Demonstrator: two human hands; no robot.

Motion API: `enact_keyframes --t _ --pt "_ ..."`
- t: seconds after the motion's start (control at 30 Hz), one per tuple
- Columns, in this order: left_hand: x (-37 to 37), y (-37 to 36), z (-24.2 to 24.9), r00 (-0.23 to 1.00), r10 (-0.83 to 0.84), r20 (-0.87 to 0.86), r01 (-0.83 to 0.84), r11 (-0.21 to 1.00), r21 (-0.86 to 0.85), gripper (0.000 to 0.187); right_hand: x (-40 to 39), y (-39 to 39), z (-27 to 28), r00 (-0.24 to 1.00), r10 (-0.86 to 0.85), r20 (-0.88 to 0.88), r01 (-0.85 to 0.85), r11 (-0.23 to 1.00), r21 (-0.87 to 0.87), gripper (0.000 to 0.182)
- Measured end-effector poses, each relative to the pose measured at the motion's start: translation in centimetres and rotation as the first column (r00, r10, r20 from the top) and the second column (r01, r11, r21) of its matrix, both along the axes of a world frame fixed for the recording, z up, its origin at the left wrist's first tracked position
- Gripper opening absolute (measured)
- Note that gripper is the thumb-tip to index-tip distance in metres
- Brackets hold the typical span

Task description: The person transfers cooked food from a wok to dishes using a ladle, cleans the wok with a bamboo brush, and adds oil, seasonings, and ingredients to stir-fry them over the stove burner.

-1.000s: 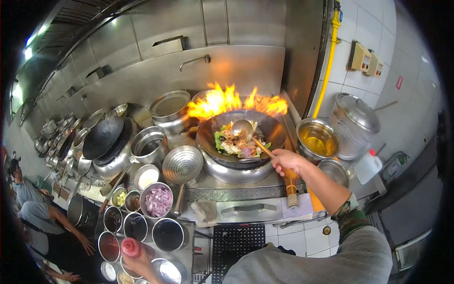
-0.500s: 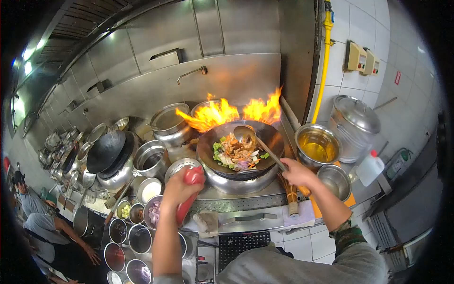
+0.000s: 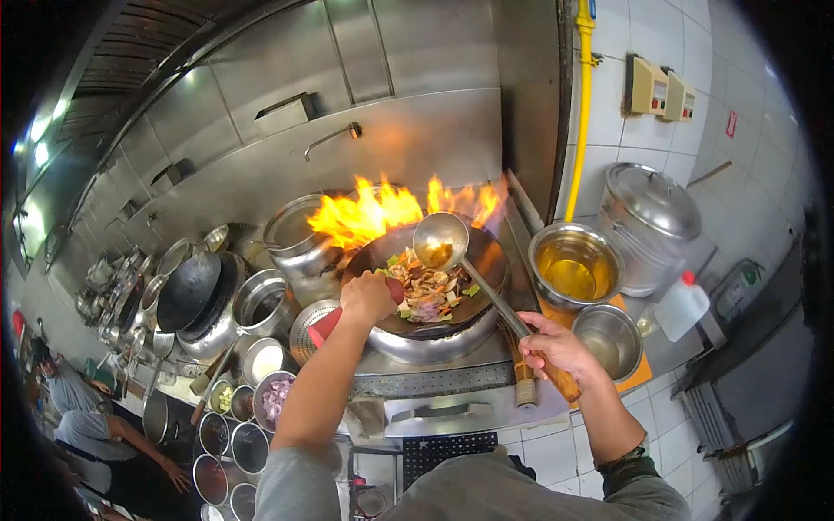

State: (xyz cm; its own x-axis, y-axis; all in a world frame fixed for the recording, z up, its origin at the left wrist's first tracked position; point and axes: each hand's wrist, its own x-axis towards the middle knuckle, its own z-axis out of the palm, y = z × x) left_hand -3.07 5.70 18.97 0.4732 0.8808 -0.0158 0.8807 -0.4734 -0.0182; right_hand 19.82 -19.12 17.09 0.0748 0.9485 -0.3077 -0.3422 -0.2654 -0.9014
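Note:
My left hand [image 3: 367, 298] is closed on a red cloth [image 3: 325, 327] at the near left rim of a large wok [image 3: 486, 252]. In the wok lie mixed vegetables and sliced pieces [image 3: 430, 286]. My right hand [image 3: 560, 347] grips the wooden handle of a metal ladle [image 3: 440, 241], whose bowl is above the food and holds a little brown liquid. Flames [image 3: 373, 213] rise behind the wok.
Right of the wok stand a bowl of yellow liquid [image 3: 575, 267], a steel bowl [image 3: 608, 341] and a lidded pot [image 3: 653, 213]. A bamboo brush [image 3: 526, 386] lies near the front edge. Ingredient containers [image 3: 274, 395] and other people [image 3: 95, 425] are at left.
The ladle has lifted off the food and tilts differently. My left hand has moved up and right to the wok's rim with the red cloth. The flames are shaped differently and the view has shifted.

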Motion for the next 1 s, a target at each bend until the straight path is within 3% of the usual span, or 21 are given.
enact_keyframes --t 0.47,0.67,0.73,0.77,0.8,0.87,0.9,0.93,0.97,1.0 --pt "0.3 -0.7 -0.3 0.998 0.037 -0.060 -0.036 0.999 0.016 0.031 2.9 1.3 0.0 1.000 0.026 -0.008 -0.027 0.998 -0.054 0.050" --pt "-1.7 -1.1 -0.6 0.986 0.128 0.107 -0.130 0.992 0.009 0.038 4.2 3.4 -0.5 0.996 0.085 -0.007 -0.085 0.995 -0.054 0.051" --pt "-3.5 -0.9 -0.6 0.897 0.150 0.416 -0.103 0.986 -0.133 0.046 4.7 4.5 -0.8 0.991 0.134 0.006 -0.133 0.989 -0.061 0.051" --pt "-4.5 -0.4 -1.9 0.809 0.148 0.569 -0.103 0.989 -0.110 0.047 5.0 5.2 -1.0 0.987 0.161 0.018 -0.160 0.985 -0.064 0.052" --pt "-5.7 -0.4 -2.5 0.805 0.172 0.568 -0.126 0.985 -0.119 0.047 5.1 5.8 -1.3 0.983 0.184 0.017 -0.183 0.980 -0.073 0.052" --pt "-7.7 -1.4 -2.6 0.415 0.280 0.866 -0.078 0.959 -0.272 0.044 5.1 7.1 -1.9 0.955 0.230 0.189 -0.216 0.972 -0.090 0.055" --pt "-9.1 -2.2 -2.4 0.286 0.331 0.899 -0.053 0.942 -0.331 0.044 5.0 7.5 -1.6 0.844 0.292 0.451 -0.230 0.955 -0.188 0.060" --pt "-10.1 -3.8 -1.2 0.201 0.362 0.910 -0.060 0.932 -0.358 0.046 5.3 7.7 -2.8 0.834 0.321 0.449 -0.257 0.946 -0.199 0.060" --pt "-11.5 -5.5 -0.3 0.217 0.352 0.910 -0.162 0.933 -0.322 0.049 5.9 7.6 -5.0 0.502 0.217 0.837 -0.263 0.961 -0.091 0.063" --pt "-13.2 -7.0 0.2 0.236 0.348 0.908 -0.264 0.922 -0.284 0.051 5.9 7.9 -6.3 0.058 0.004 0.998 -0.329 0.944 0.015 0.067"
